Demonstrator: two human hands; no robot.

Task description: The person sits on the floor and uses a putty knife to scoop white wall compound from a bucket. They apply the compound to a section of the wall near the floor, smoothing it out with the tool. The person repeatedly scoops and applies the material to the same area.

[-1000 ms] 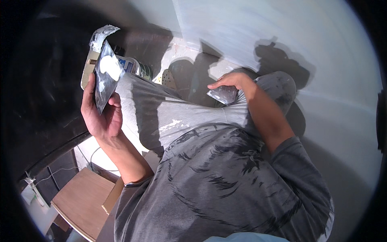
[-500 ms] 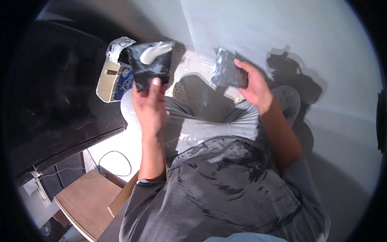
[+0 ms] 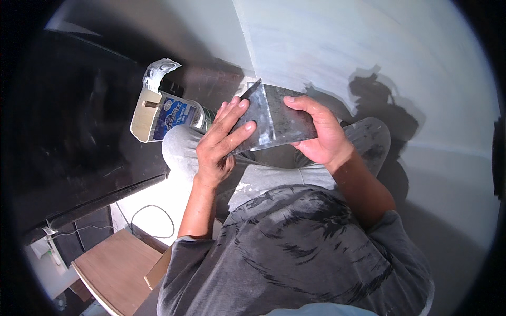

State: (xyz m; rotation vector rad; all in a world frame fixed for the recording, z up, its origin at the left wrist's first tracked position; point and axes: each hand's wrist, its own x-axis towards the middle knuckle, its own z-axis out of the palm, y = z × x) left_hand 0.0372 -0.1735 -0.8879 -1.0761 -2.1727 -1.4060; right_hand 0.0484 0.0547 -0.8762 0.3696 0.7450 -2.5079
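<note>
"Since the left hand (image 3: 215,150) and the right hand (image 3: 326,131) are both near the centre of the frame, what is each one grasping?"

"Each grips a thin, flat blade. The left blade (image 3: 251,112) is tilted, its pointed corner reaching up at the centre, with the fingers spread across its face."

"And the right?"

"The right blade (image 3: 290,120) lies just right of centre, dark and speckled, pinched with the thumb on top and the other fingers mostly beneath."

"Do the two blades touch?"

"They overlap in the view, along a whitish, shiny strip (image 3: 268,120); I think they're in contact, but the glare makes that hard to confirm."

"What surrounds them?"

"A container with a blue label (image 3: 172,114) is in the upper left, beside a grey-trousered knee (image 3: 182,145). A brown wooden board (image 3: 116,268) lies at lower left, and a pale wall (image 3: 379,37) fills the upper right, with a dark shadow (image 3: 377,95) on it."
</note>
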